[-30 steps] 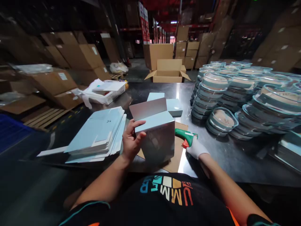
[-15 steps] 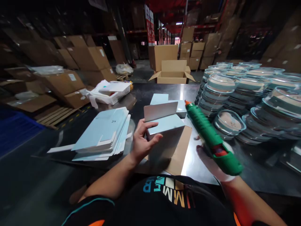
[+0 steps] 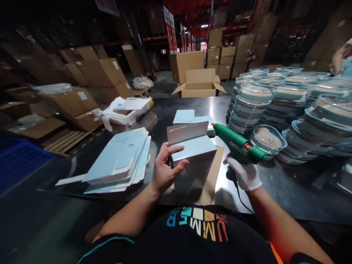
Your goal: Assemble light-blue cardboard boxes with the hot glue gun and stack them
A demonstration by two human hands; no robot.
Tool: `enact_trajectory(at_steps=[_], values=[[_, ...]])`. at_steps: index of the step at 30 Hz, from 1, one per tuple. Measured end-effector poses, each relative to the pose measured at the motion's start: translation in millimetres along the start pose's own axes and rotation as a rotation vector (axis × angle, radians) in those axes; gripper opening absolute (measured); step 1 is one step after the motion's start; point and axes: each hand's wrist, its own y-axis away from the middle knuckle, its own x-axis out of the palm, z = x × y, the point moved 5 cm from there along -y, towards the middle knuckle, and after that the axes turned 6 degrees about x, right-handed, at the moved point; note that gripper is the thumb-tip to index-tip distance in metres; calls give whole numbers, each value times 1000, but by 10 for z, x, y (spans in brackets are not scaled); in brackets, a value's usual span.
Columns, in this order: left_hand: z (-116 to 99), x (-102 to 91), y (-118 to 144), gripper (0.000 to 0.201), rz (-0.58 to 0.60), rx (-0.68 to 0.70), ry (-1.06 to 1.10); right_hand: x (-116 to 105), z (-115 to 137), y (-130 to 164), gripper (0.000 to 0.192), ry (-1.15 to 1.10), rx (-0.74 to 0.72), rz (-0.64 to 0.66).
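Only "UMMER" lettering on black shirt (image 3: 198, 234)

Palm of the left hand (image 3: 164, 170) is pressed flat against the pale blue box (image 3: 192, 161), so the box side under it is hidden, and so is the bottom of the cardboard sheet (image 3: 211, 176) the box stands on. The glue gun (image 3: 238, 148) handle disappears inside the white-gloved right hand (image 3: 244, 176), can't see the trigger. Its cord drops behind the shirt. Printing on the stack of flat blue cartons (image 3: 121, 157) is too tiny to read. Someone's sleeve (image 3: 342, 57) is chopped off by the right edge. Back shelves are just dark blur.
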Motion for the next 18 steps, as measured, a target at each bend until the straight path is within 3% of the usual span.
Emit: enact_trajectory(at_steps=[3, 5, 8, 11, 13, 15, 18], values=[[38, -24, -33, 60, -23, -85, 50, -9, -358, -150, 46, -123, 253, 83], [73, -21, -43, 62, -17, -149, 101, -22, -564, -257, 52, -81, 364, 145], [109, -21, -37, 63, -15, -212, 148, -161, -622, -406, 47, 66, 279, 88], [104, -14, -12, 61, -3, -223, 137, -186, -402, -408, 40, 75, 152, 2], [96, 10, 12, 61, 34, -218, 118, -21, -142, -349, 56, -8, 52, 55], [102, 32, 36, 62, 65, -203, 86, 258, 149, -277, 87, -140, -86, 287], [155, 44, 70, 58, 62, -164, 47, 499, 365, -195, 106, -89, -199, 514]])
